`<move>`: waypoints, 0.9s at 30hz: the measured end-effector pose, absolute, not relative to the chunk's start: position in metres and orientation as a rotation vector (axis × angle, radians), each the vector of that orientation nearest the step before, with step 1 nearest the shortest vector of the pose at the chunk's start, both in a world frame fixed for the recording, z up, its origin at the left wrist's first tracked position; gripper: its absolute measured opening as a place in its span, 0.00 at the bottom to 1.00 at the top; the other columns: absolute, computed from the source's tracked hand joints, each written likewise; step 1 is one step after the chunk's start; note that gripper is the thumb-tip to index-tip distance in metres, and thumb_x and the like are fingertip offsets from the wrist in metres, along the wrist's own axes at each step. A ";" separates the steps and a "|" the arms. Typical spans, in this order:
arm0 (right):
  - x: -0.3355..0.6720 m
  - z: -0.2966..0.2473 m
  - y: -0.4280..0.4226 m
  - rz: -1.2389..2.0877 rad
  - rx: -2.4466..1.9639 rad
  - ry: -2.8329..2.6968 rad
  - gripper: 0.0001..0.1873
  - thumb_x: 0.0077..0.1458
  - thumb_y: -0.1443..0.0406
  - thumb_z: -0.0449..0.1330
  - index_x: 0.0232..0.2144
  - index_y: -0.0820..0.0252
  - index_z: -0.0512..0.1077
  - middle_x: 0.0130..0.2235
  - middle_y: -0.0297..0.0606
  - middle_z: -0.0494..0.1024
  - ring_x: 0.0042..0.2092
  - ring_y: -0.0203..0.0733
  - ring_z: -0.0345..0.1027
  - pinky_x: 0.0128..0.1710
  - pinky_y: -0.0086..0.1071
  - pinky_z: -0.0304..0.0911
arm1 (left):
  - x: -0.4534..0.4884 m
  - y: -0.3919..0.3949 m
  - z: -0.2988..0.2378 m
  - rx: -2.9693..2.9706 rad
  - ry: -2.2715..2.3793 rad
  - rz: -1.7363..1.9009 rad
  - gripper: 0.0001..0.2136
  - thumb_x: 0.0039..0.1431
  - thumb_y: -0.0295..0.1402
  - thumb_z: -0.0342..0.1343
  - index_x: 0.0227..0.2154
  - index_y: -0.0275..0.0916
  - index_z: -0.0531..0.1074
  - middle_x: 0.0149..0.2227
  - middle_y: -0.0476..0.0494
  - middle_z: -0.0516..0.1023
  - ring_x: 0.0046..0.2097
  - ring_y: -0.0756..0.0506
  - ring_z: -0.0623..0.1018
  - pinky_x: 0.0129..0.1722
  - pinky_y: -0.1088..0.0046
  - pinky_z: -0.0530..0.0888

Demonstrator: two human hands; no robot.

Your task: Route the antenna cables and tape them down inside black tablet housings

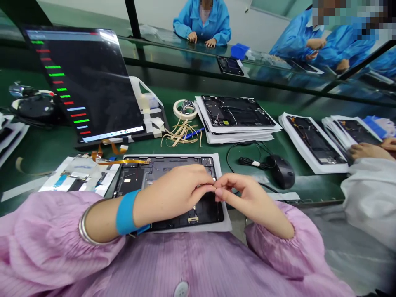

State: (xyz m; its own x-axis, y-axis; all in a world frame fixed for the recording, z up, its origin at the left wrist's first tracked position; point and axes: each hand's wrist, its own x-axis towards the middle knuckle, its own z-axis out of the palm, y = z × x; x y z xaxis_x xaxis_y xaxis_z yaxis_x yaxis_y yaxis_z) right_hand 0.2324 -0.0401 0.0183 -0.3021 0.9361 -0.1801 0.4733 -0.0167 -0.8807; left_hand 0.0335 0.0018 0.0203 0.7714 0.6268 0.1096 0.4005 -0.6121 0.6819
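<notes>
An opened black tablet housing [198, 208] lies on a white sheet [227, 220] right in front of me. My left hand [182, 187] reaches across it, thumb and fingers pinched together over its right side. There my right hand [243, 189] meets it, also in a pinch, the fingertips of both hands touching. What they hold, if anything, is too small to make out. A blue strap [126, 212] circles my left wrist. From the housing's upper left, an orange flex cable [133, 161] runs to a white board with parts [80, 171].
Behind the housing stand a monitor [95, 82], a tape roll [177, 110], a heap of thin strips [182, 134] and stacked tablet housings [238, 111]. A black mouse [281, 171] sits to the right. A co-worker's hand [371, 150] rests near more housings [318, 138].
</notes>
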 end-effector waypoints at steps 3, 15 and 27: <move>0.231 0.007 -0.044 1.396 -1.368 -1.626 0.07 0.57 0.62 0.58 0.34 0.59 0.72 0.26 0.32 0.75 0.29 0.35 0.69 0.30 0.29 0.64 | 0.033 -0.010 0.016 2.381 0.892 0.635 0.09 0.63 0.29 0.48 0.41 0.38 0.72 0.43 0.43 0.76 0.42 0.46 0.75 0.41 0.71 0.73; 0.207 -0.006 -0.056 1.074 -1.332 -1.715 0.08 0.56 0.68 0.56 0.35 0.56 0.76 0.31 0.33 0.80 0.33 0.36 0.73 0.35 0.29 0.67 | 0.026 -0.026 0.009 2.537 0.938 0.822 0.10 0.59 0.26 0.49 0.30 0.35 0.75 0.33 0.44 0.80 0.34 0.48 0.78 0.35 0.73 0.74; 0.304 0.002 -0.091 1.097 -1.556 -1.963 0.13 0.58 0.61 0.52 0.23 0.58 0.64 0.24 0.33 0.67 0.27 0.36 0.62 0.26 0.29 0.57 | 0.006 0.028 0.011 2.083 1.415 0.525 0.07 0.52 0.30 0.50 0.23 0.37 0.72 0.23 0.49 0.75 0.26 0.49 0.73 0.26 0.74 0.66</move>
